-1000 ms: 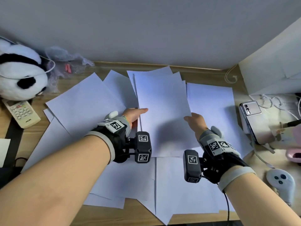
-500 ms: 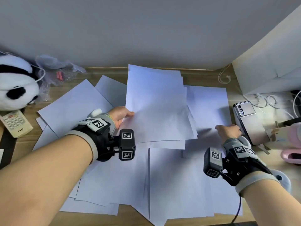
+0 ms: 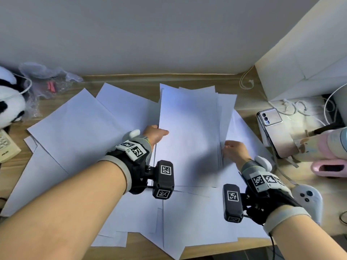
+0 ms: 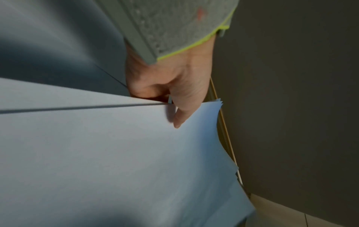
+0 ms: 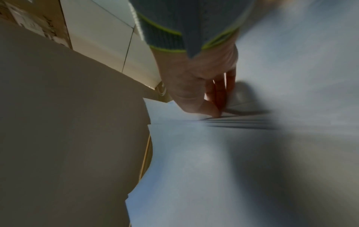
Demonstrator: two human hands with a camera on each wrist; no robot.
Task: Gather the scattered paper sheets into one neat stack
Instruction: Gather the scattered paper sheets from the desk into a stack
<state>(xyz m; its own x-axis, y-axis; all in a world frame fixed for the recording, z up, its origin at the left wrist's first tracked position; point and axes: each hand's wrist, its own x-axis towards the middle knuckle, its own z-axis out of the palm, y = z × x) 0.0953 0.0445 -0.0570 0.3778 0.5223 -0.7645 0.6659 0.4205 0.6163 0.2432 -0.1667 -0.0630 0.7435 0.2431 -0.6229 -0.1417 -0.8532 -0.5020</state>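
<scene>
The left hand (image 3: 155,135) is holding the left edge of a gathered bundle of white sheets (image 3: 189,132), its grip narrow: in the left wrist view the thumb (image 4: 181,116) is lying on top of the top sheet while the other fingers are tucked out of sight beneath the edge. The right hand (image 3: 234,152) is gripping the bundle's right edge, where several sheet edges are fanning out; in the right wrist view its fingers (image 5: 217,92) are curling round those edges, though that picture is blurred. The bundle is sitting in the middle of the desk (image 3: 249,107), toward its far edge, its far corners staggered rather than squared. Loose sheets (image 3: 78,132) are lying overlapped under and around it, spreading toward the desk's left edge and past its near edge. At the left edge a remote control (image 3: 7,147) is showing the letters "AUX", just beside a panda plush toy (image 3: 10,104); a crumpled clear plastic bag (image 3: 47,79) is lying near the far left corner. Toward the right edge a phone (image 3: 274,132) is lying face down, its camera lenses showing, with white cables (image 3: 298,107) behind it, a white box (image 3: 304,59) at the far right corner, and a white controller (image 3: 308,198) near the right wrist. Both wristbands are carrying black-and-white square marker tags, which bear no readable words.
</scene>
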